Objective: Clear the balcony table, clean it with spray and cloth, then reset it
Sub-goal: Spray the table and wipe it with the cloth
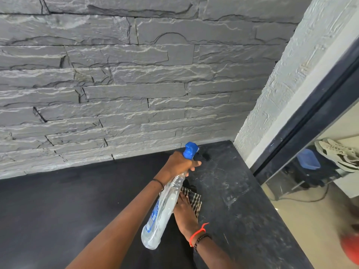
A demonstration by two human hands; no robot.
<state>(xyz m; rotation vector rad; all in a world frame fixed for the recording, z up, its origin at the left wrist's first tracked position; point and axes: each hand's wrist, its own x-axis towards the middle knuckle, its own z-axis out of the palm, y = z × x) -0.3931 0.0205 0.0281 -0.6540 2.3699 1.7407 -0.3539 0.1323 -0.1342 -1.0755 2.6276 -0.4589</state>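
Note:
My left hand (179, 163) grips the neck of a clear spray bottle (165, 206) with a blue trigger head, held tilted above the black table (77, 200) with its nozzle aimed at the far right corner. My right hand (185, 212) rests flat on a checked cloth (195, 199) lying on the tabletop, partly hidden behind the bottle. Pale streaks and specks mark the table's right part.
A grey stacked-stone wall (126, 84) runs along the table's far edge. A white textured pillar (272, 94) and a dark door frame (310, 117) stand at the right. Beyond the table's right edge the floor shows shoes (338, 154), a blue bin (308, 159) and a cable.

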